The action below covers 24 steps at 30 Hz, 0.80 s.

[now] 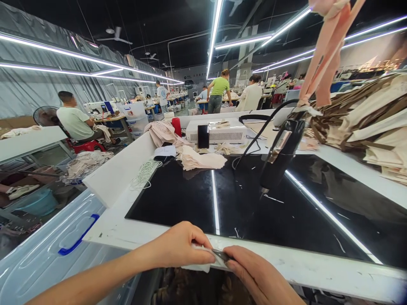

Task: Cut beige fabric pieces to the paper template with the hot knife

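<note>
My left hand (186, 248) is closed in a pinch on a thin white cloth or tissue (200, 267) at the table's front edge. My right hand (254, 269), also closed, holds a small dark metal piece (221, 255) with a shiny edge, whose far end lies against the white material at my left fingertips. Fingers cover much of that piece, so its kind is unclear. Beyond my hands, a black corded handheld tool (281, 154) hangs tip-down from pink cloth strips (330, 55), above a glossy black panel (178, 203).
Cut cream fabric pieces (202, 160), a phone (203, 136) and a white vented box (229, 134) stand behind the panel. Pale cord (146, 173) lies left. Strips of fabric (369, 123) are heaped right. A clear lidded bin (63, 250) stands at left. Several people work farther off.
</note>
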{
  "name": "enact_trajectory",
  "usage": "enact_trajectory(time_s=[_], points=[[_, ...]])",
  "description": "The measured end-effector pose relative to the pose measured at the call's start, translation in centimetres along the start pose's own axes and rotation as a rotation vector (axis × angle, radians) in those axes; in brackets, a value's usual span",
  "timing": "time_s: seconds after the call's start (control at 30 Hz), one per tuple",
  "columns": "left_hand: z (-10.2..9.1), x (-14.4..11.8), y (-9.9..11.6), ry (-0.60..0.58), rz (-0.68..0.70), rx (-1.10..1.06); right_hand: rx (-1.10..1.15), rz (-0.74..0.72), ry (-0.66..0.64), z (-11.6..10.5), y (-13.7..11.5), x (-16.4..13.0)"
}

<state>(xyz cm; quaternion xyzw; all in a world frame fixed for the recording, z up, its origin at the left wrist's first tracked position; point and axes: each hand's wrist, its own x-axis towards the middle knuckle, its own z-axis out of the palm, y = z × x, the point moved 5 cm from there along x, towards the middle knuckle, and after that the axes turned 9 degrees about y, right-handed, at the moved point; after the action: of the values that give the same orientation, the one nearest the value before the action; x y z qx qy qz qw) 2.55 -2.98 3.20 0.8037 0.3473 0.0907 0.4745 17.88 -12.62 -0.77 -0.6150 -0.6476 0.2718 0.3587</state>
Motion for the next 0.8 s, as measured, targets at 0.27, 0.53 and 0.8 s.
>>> enact_trajectory(time_s=[0.27, 0.53, 0.8], points=[[0.31, 0.18, 0.04, -0.022, 0.034, -0.004, -0.005, -0.018, -0.013, -0.03, -0.36, -0.10], [0.49, 0.07, 0.40, -0.046, 0.051, 0.000, 0.007, -0.043, -0.064, 0.50, -0.49, 0.19], [0.38, -0.03, 0.52, -0.044, 0.061, 0.005, 0.052, -0.039, -0.045, 0.62, -0.30, 0.18]])
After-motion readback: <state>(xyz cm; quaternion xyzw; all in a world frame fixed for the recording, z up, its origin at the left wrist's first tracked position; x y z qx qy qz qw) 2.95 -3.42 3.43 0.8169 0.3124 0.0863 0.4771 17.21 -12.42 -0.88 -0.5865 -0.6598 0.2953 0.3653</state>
